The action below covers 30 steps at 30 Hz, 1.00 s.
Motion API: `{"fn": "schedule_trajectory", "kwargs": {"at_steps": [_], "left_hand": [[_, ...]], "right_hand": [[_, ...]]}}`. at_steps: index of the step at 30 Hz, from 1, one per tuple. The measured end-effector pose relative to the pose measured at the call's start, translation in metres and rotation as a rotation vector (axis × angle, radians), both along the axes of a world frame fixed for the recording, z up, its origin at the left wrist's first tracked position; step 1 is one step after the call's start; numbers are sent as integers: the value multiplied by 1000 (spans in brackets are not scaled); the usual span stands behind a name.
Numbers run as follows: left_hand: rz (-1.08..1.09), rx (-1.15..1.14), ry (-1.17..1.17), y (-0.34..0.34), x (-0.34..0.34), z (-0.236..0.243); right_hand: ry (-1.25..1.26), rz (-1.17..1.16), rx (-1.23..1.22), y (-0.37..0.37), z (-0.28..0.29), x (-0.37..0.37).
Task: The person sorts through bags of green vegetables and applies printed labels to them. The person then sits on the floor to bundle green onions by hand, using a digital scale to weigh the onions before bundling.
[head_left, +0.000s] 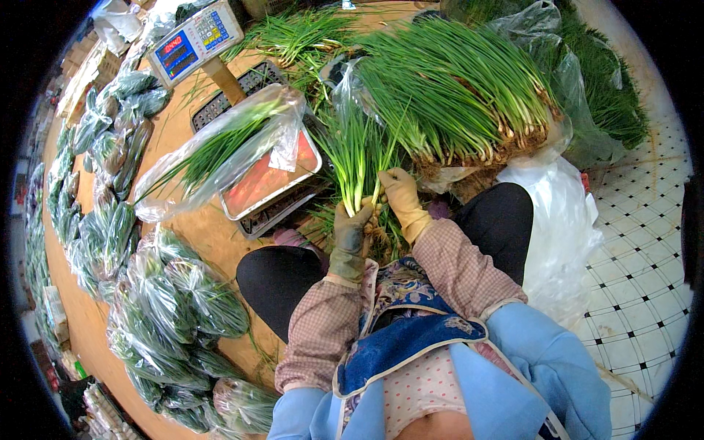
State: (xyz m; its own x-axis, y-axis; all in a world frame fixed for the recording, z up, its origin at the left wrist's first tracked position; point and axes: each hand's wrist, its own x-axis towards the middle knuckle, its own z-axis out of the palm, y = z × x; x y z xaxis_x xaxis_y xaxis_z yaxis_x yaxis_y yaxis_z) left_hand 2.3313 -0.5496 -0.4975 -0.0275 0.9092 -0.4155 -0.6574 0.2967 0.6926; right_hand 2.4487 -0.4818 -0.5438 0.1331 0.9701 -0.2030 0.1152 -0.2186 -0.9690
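My left hand (350, 236), in a stained rubber glove, is closed round the white lower ends of a small bunch of green onions (352, 158), whose leaves point away from me. Beside it my right hand (402, 196), in a tan glove, pinches the base of a thin green onion stalk at the bunch's right edge. Trimmed roots and loose leaves (381, 235) lie under both hands. Just beyond the right hand rests a big heap of green onions (469, 95), their soil-covered roots turned toward me.
Left of the bunch, a bag of green onions (227, 150) lies on a scale tray (314, 161); its display (196, 42) stands behind. Many bagged bundles (172, 301) line the board (220, 359) at left. White plastic bags (554, 235) lie at right, by the tiled floor (638, 271).
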Motion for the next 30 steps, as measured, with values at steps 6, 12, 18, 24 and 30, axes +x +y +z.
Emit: {"fn": "schedule_trajectory", "kwargs": {"at_steps": [6, 12, 18, 24, 30], "left_hand": [[-19, -2, 84, -2, -1, 2], [-66, 95, 539, -7, -9, -12], [-478, 123, 1247, -6, 6, 5], [36, 106, 592, -12, -7, -6], [-279, -67, -83, -9, 4, -11]], "right_hand": [[-446, -81, 47, 19, 13, 25], [-615, 591, -325, 25, 30, 49], [-130, 577, -260, -11, 26, 14], [395, 622, -196, -25, 63, 13], [108, 658, -232, -20, 38, 28]]}}
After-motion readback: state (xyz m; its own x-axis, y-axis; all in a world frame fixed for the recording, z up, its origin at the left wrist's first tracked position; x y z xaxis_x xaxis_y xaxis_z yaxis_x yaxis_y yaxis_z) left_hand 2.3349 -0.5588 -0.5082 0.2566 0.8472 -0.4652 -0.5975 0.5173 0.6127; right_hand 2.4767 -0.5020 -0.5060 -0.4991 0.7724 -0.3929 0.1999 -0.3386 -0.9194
